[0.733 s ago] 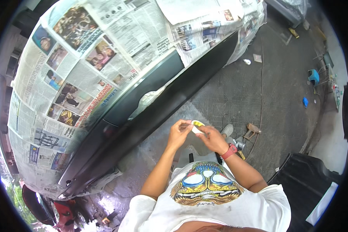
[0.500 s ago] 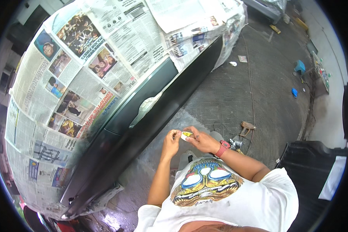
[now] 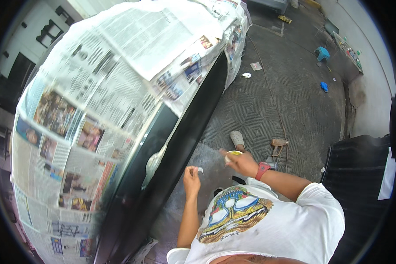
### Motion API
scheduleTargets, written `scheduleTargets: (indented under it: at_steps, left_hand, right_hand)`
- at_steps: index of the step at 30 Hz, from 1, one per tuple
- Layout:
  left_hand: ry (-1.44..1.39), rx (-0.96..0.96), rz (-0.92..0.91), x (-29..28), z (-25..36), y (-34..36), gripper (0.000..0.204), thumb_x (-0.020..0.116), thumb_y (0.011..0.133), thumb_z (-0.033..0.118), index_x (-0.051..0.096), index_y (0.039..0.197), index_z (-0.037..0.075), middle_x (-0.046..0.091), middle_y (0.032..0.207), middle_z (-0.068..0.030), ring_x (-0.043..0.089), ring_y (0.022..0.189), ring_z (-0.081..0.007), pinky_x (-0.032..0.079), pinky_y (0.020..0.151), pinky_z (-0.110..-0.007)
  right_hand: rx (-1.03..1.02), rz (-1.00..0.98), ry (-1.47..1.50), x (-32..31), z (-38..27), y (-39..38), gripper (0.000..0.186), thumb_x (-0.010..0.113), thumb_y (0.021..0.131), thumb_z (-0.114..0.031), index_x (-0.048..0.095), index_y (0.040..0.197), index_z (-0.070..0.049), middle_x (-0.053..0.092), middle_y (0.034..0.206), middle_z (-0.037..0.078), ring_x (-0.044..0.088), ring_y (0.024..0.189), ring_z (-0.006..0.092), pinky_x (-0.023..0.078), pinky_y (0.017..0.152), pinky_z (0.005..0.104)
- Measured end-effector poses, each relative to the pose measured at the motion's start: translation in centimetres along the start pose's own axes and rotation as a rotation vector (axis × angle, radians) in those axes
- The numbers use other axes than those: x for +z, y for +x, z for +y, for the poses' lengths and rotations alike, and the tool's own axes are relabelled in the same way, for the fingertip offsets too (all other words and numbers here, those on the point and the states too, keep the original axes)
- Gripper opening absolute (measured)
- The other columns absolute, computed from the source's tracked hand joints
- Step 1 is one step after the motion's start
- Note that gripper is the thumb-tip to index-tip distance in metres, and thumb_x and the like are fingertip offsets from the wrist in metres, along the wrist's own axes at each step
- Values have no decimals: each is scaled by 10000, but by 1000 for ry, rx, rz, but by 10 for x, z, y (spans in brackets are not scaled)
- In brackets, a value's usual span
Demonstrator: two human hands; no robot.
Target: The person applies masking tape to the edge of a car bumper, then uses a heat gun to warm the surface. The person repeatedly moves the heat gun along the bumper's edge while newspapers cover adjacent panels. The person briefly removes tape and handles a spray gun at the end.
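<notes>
My right hand [image 3: 243, 162] is closed round a roll of masking tape [image 3: 233, 152], whitish with a yellow core, and is slightly blurred. To its left, my left hand [image 3: 191, 179] pinches a short pale strip of tape [image 3: 200, 170] that sticks out toward the right. No tape can be made out across the gap between the hands. Both hands are in front of my body, to the right of a car's dark lower panel [image 3: 180, 156]. Above that panel, newspaper sheets [image 3: 119, 48] cover the car body, and white masking surrounds a recess [image 3: 153, 162] in the dark strip.
A spray gun [image 3: 278, 145] lies on the dark floor near my foot in a grey clog [image 3: 237, 138]. A hose [image 3: 268, 75] runs along the floor. Farther right are a blue stool [image 3: 322, 53], a blue crumpled item [image 3: 324, 86] and a cluttered bench [image 3: 347, 53] by the wall.
My hands have moved apart, the right one with the tape roll shifting right and the left one slightly down-left with a strip. My view has turned, and my foot now shows.
</notes>
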State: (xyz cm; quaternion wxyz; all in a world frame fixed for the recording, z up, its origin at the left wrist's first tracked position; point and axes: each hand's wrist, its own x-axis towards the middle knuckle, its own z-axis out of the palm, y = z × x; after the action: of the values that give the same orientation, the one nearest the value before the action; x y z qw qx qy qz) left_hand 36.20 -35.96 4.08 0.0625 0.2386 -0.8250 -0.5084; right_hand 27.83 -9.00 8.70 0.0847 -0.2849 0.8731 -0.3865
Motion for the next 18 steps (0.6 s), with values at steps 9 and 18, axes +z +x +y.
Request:
scheduleTargets:
  at_steps: [9, 18]
  left_hand:
    - [-180, -407, -278, 94, 22, 61, 132, 712, 993, 180, 658, 1039, 69, 653, 873, 19, 579, 770, -77, 478, 715, -252]
    - [-195, -668, -153, 159, 106, 112, 148, 734, 987, 187, 677, 1049, 65, 674, 907, 7, 614, 830, -99, 494, 797, -257]
  right_hand:
    - [424, 239, -400, -194, 264, 178, 390, 692, 924, -135, 569, 1284, -48, 712, 1086, 245, 663, 1062, 414, 504, 905, 528]
    - [62, 907, -446, -441, 394, 495, 237, 706, 863, -122, 728, 1098, -104, 710, 1049, 158, 633, 983, 386, 466, 912, 479]
